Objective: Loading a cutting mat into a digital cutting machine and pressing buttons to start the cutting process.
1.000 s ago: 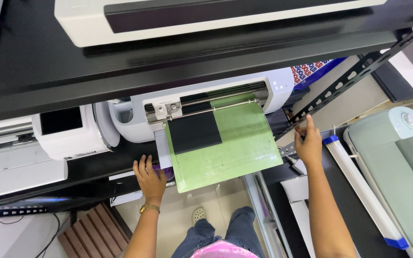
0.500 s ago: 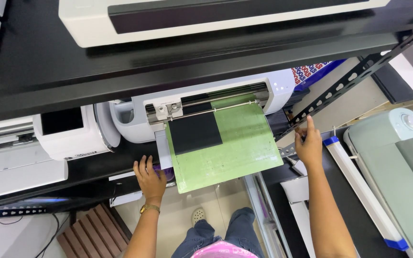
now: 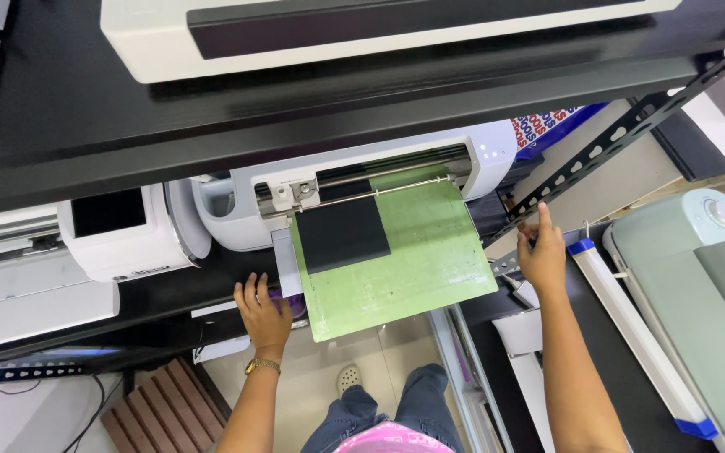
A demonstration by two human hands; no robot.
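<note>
I see the green cutting mat half inside the white cutting machine; its far edge is under the roller bar and its near part hangs out over the shelf edge. A black sheet lies flat on the mat, at its left far corner, and touches the machine's slot. My left hand is just beside the near left corner of the mat, fingers spread and flat on the black shelf, grasping nothing; a gold watch sits on that wrist. My right hand is to the right of the mat, apart from it, with fingers curled on the perforated black metal brace. A second white machine stands left of the mat, and a pale green machine stands well right of it.
</note>
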